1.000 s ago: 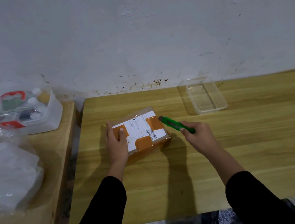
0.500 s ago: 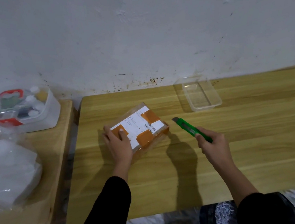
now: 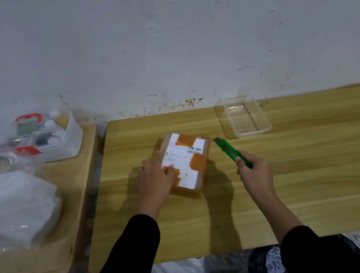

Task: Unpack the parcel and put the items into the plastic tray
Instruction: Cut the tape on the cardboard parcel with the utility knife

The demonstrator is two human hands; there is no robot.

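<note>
A small cardboard parcel (image 3: 188, 158) with a white label and orange tape lies on the wooden table (image 3: 296, 178), still taped closed. My left hand (image 3: 156, 181) holds its near left corner, thumb on top. My right hand (image 3: 254, 172) grips a green utility knife (image 3: 231, 151), whose tip points up and left, just right of the parcel and apart from it. A clear plastic tray (image 3: 246, 116) stands at the back of the table, with nothing inside.
A second wooden table (image 3: 51, 247) on the left carries a white tub (image 3: 66, 143) of small items in a plastic bag and a heap of white plastic bags (image 3: 15, 205). A wall runs right behind both tables.
The parcel has turned clockwise under my left hand, its long side now pointing away from me. My right hand drew the knife back from the parcel's edge and now holds it beside the box.
</note>
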